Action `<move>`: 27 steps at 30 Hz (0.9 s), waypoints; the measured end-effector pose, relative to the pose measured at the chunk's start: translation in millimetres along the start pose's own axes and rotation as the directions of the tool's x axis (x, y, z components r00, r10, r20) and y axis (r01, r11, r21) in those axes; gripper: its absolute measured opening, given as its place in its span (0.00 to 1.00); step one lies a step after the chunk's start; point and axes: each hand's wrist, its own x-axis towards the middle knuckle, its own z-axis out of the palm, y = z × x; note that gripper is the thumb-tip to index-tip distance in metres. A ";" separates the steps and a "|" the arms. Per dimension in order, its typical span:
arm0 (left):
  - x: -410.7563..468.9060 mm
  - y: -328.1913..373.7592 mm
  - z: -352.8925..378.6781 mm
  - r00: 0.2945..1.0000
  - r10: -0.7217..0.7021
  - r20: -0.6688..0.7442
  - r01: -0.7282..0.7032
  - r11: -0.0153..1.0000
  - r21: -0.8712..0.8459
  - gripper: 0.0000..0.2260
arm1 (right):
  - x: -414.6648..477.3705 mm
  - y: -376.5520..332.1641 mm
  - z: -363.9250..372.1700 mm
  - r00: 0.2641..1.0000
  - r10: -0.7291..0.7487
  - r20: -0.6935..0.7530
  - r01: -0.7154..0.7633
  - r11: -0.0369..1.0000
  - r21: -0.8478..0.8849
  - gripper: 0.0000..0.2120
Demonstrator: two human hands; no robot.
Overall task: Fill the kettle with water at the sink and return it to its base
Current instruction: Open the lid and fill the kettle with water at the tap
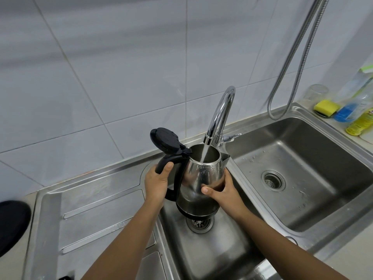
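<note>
Both hands grip the kettle (201,178) under the faucet (221,116), above the left basin (212,257).

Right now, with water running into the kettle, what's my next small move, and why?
Probably hold the kettle steady under the tap. The stream is falling into its open mouth, lid flipped back, left hand on the handle, right hand bracing the body. The water level isn't visible.

head view | looks forward and down | close above sink (302,209)
</note>
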 end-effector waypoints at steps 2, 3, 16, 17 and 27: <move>0.1 0.4 0.7 1.000 0.002 0.003 -0.002 1.000 0.007 0.23 | 0.2 -0.2 -0.3 1.000 0.005 -0.003 -0.005 1.000 -0.001 0.60; -0.2 0.7 0.9 1.000 0.004 0.005 -0.004 1.000 0.007 0.23 | 0.1 -0.3 -0.6 1.000 0.004 -0.003 -0.004 1.000 -0.005 0.60; -3.3 -1.3 -9.4 1.000 -0.001 -0.022 0.000 0.999 -0.042 0.23 | -1.3 -4.0 -3.3 0.998 0.003 0.065 -0.003 1.000 -0.002 0.49; -2.7 -0.9 -11.3 1.000 0.004 -0.026 -0.005 0.999 -0.044 0.23 | -4.0 -8.5 -4.0 0.998 0.016 0.067 -0.015 1.000 -0.024 0.43; -1.4 -7.4 -27.6 0.998 -0.003 -0.059 0.000 0.999 -0.054 0.21 | 94.3 -59.1 -59.9 0.964 0.003 -0.266 -0.070 0.967 -0.245 0.40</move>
